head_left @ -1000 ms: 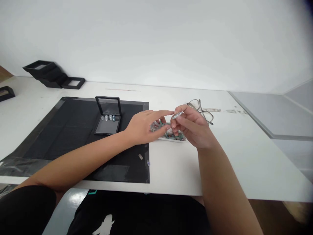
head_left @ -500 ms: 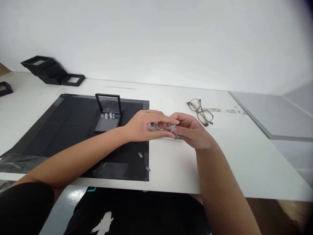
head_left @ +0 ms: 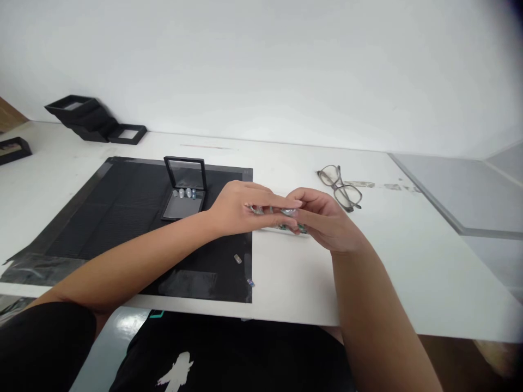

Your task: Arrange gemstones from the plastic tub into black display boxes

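Observation:
My left hand [head_left: 249,209] and my right hand [head_left: 321,220] meet just right of the black mat [head_left: 229,283]. A small shiny, clear and greenish piece [head_left: 289,212] is pinched between the fingertips of both. More glinting pieces show between the left thumb and fingers, too hidden to name. Below the hands lies a pale flat tray [head_left: 267,231], mostly covered by them, with greenish bits at its right end. On the mat stands an open black case [head_left: 183,207] with several pearly and blue pieces [head_left: 188,193] along its hinge side.
Eyeglasses [head_left: 340,188] lie right of the hands. Two small shiny pieces, one golden [head_left: 237,259] and one bluish [head_left: 250,282], rest near the mat's right edge. Black frames [head_left: 87,117] are stacked at the back left, another [head_left: 127,134] beside them. A dark box [head_left: 14,149] sits far left.
The left fingers and thumb have drawn closer together around the glinting pieces. The whole view has shifted slightly, moving the table's contents a little to the right.

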Demonstrator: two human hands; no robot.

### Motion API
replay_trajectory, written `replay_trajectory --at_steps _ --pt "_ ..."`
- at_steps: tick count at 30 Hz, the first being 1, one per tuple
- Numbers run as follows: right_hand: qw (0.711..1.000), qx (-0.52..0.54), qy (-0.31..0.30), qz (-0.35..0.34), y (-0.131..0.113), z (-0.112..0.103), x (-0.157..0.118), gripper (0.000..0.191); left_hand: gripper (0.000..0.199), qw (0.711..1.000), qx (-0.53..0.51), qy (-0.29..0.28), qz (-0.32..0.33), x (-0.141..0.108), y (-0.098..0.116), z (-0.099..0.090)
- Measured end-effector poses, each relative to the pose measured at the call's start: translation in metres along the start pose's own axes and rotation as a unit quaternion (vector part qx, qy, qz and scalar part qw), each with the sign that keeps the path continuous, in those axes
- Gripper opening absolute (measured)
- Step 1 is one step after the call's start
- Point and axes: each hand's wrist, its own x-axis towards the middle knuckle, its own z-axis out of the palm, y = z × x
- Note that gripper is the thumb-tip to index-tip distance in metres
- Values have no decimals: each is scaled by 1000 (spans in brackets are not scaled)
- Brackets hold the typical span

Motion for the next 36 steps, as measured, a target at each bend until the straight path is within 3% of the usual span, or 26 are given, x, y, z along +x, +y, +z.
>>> replay_trajectory --at_steps 7,11,16,20,23,31,36 --pt "993 -17 111 -28 8 -4 4 13 28 996 71 -23 -48 -1 -6 0" --pt "985 -60 161 -4 11 -4 6 11 31 992 62 -52 -102 1 -9 0" --pt "948 -230 221 4 9 2 6 16 33 976 91 -69 -187 2 -18 4" --pt "890 -405 207 26 8 5 4 21 29 958 189 -105 -188 1 -19 4" --pt "865 -463 191 27 10 4 4 23 31 951 223 -113 -184 1 -16 4" --pt "834 -508 215 -22 3 2 -2 26 26 953 224 -67 -191 -2 -13 7" --pt "835 -502 209 -83 5 6 -2 20 21 962 244 -20 -124 -7 -15 8"
